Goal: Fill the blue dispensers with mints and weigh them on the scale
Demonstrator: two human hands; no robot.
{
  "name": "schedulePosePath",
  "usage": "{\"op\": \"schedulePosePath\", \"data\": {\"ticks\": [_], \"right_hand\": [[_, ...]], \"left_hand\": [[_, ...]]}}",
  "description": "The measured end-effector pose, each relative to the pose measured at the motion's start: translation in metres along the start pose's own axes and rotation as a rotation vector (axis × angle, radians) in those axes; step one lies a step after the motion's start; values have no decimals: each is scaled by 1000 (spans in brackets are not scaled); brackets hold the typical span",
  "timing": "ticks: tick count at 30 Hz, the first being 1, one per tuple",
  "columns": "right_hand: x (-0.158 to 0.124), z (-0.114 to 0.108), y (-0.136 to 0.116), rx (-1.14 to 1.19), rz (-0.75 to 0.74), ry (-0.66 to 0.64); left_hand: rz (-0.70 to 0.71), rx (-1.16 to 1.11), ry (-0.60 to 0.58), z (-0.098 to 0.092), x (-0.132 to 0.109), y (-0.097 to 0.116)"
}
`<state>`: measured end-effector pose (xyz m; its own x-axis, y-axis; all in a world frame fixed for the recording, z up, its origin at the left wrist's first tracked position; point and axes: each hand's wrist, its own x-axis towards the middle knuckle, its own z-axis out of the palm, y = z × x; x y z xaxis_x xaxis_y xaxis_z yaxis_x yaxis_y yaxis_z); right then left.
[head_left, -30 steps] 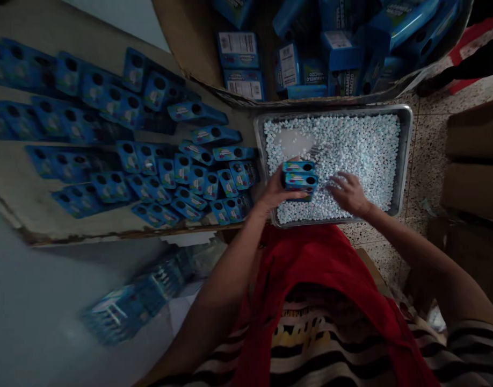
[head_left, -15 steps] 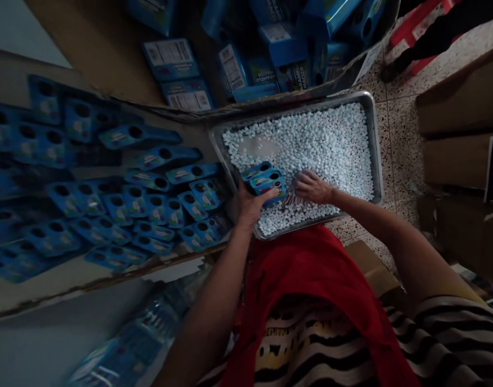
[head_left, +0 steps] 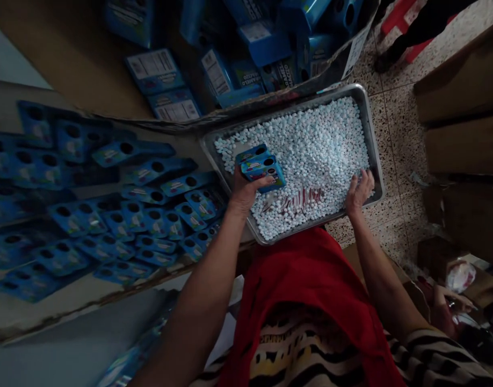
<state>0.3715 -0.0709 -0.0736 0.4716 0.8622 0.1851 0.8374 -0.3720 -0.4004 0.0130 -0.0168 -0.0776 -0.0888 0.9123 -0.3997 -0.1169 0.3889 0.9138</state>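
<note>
My left hand (head_left: 245, 192) is wrapped round a few small blue boxes (head_left: 258, 167) with dark round holes in their ends. It holds them over the left part of a metal tray (head_left: 370, 115). Small white and pale blue pellets (head_left: 311, 137) fill the tray, looking like candies. Near the right rim, my right hand (head_left: 360, 191) rests on the pellets, fingers apart and nothing visible in them. Reddish stripes show through a thinly covered patch of the tray bottom between my hands.
On the left, a shelf-like surface carries rows of similar blue boxes (head_left: 133, 215). Beyond the tray, a large cardboard carton (head_left: 69, 64) holds more blue boxes. Brown cartons (head_left: 464, 156) are stacked at right on the speckled floor (head_left: 395, 123). Another person's dark-clad leg (head_left: 415, 37) is at top right.
My right hand has moved right across the pellets, from beside the boxes to the tray's right rim. The striped bare patch is larger. My left hand still holds the boxes, slightly higher in view.
</note>
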Motion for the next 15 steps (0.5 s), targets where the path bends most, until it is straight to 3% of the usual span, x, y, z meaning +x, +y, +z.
{"op": "schedulePosePath", "data": {"ticks": [3,5,10,15], "right_hand": [[-4,27,-20,-68,23,123],[-4,38,-39,-31,35,135],[-3,48,-84,234,68,-94],[-6,54,-115,502,152,-182]], "left_hand": [[-71,-57,-4,22,9,-15],[-94,-82,-39,37,11,-19],[-130,-148,-143,57,17,-18],[-169,-191,-303,79,23,-20]]}}
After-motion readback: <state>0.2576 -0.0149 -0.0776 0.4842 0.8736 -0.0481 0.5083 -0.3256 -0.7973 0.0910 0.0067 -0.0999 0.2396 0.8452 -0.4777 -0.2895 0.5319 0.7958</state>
